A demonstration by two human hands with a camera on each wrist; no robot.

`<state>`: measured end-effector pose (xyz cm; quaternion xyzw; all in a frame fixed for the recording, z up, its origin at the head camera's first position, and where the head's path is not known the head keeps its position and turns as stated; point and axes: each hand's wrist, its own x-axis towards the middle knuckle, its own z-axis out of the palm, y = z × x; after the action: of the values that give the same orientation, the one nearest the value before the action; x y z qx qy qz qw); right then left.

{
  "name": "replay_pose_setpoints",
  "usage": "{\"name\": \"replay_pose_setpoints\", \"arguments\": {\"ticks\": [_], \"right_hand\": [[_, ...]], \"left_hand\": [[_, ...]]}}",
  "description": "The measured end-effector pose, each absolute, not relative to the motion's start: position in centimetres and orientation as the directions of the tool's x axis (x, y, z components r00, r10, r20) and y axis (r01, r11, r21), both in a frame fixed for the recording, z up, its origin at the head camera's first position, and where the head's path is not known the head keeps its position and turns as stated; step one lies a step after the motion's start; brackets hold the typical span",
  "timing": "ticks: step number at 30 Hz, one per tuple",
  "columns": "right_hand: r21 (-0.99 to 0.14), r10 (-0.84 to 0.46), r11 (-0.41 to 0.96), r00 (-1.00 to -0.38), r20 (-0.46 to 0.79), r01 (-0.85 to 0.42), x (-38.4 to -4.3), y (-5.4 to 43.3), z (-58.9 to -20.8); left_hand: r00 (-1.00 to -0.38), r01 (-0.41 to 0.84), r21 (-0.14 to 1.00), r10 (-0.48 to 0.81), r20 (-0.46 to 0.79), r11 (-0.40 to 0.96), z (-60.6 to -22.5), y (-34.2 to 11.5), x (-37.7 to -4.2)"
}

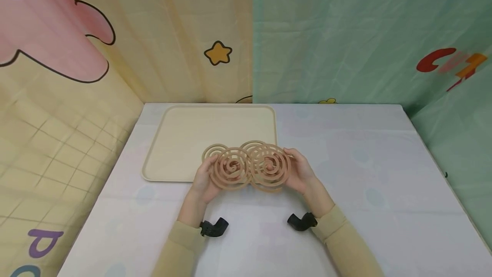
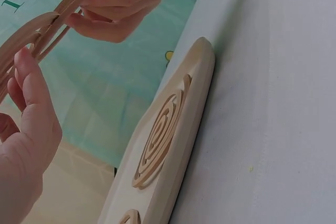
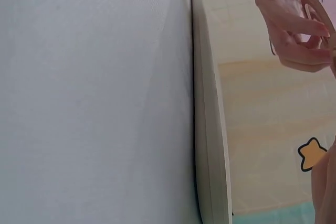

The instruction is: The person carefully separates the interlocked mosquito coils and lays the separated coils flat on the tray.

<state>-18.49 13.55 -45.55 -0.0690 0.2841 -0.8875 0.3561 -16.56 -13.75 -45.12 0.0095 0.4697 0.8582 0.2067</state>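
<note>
Two brown spiral mosquito coils are held up side by side over the front edge of a cream tray (image 1: 215,119), overlapping where they meet. My left hand (image 1: 203,183) grips the outer edge of the left mosquito coil (image 1: 232,166), fingertips at its rim in the left wrist view. My right hand (image 1: 301,174) holds the right mosquito coil (image 1: 270,165) by its outer side, its fingers partly hidden behind the rings. Behind them, two more coils lie flat on the tray, a left one (image 1: 214,146) and a right one (image 1: 253,142), both partly covered in the head view.
The low raised rim of the tray (image 3: 210,129) runs along its sides. A white cloth (image 1: 346,183) with faint dots covers the table. Printed curtains (image 1: 326,33) stand behind and at both sides. A black wrist mount (image 1: 215,228) sits at each cuff.
</note>
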Motion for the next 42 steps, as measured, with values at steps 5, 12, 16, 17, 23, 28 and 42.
{"name": "replay_pose_setpoints", "arguments": {"ticks": [5,12,16,17,23,28,42], "right_hand": [[-0.514,-0.681,-0.62,-0.732,-0.021,0.592,-18.3,13.8,-45.7],[-0.401,-0.657,-0.716,-0.745,0.113,0.571,-18.2,13.6,-46.2],[-0.325,-0.61,-0.771,-0.781,0.132,0.548,-18.1,13.1,-46.4],[-0.31,-0.596,-0.783,-0.793,0.125,0.539,-18.1,12.9,-46.4],[-0.232,-0.492,-0.849,-0.871,0.015,0.475,-17.6,11.8,-46.1],[-0.175,-0.415,-0.892,-0.908,-0.05,0.417,-17.1,11.1,-45.9],[-0.034,-0.352,-0.935,-0.936,-0.014,0.352,-16.6,10.7,-45.3]], "left_hand": [[-0.909,-0.375,0.747,0.375,-0.181,-0.549,-44.1,-13.4,-16.1],[-0.922,-0.367,0.682,0.344,-0.177,-0.633,-43.9,-12.9,-15.9],[-0.933,-0.345,0.618,0.327,-0.147,-0.706,-44.4,-12.4,-16.1],[-0.937,-0.337,0.6,0.32,-0.14,-0.725,-44.5,-12.3,-16.2],[-0.97,-0.243,0.449,0.202,-0.138,-0.86,-44.9,-10.9,-16.2],[-0.983,-0.136,0.367,0.079,-0.168,-0.92,-44.7,-9.4,-15.8],[-0.967,0.059,0.348,-0.14,-0.215,-0.936,-43.0,-7.8,-15.3]]}}
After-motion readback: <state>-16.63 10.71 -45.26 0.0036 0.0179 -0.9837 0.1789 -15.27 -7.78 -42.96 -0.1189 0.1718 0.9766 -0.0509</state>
